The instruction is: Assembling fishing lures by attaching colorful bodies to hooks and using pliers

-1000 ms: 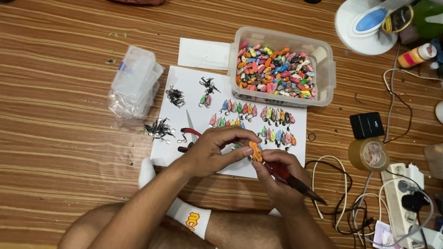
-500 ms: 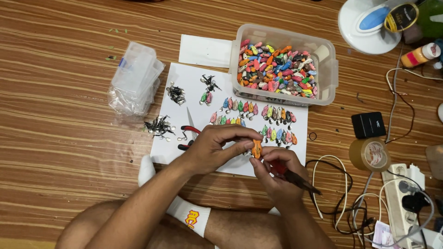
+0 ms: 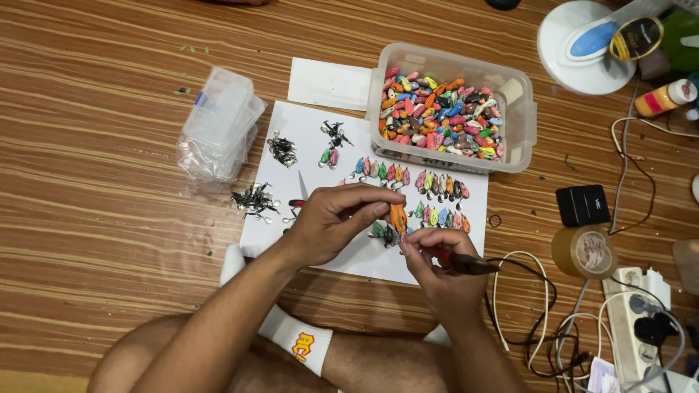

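Lure (image 3: 397, 216) turned upright — left hand (image 3: 331, 222) pinching; right hand (image 3: 437, 258) probably gripping pliers (image 3: 459, 262).

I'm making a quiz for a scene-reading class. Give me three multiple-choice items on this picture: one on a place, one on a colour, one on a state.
1. Where does the clear tub of coloured lures stand?
A. at the far right corner of the white sheet
B. on the person's knee
C. on the roll of tape

2. What colour is the lure that the left hand pinches?
A. blue
B. orange
C. white

3. How does the right hand stand?
A. flat and empty on the floor
B. inside the tub
C. closed on a dark, red-handled tool

Answers: 1 A, the tub overlaps the sheet's far right corner. 2 B, the piece between the fingers is orange. 3 C, its fingers wrap the tool near the lure.
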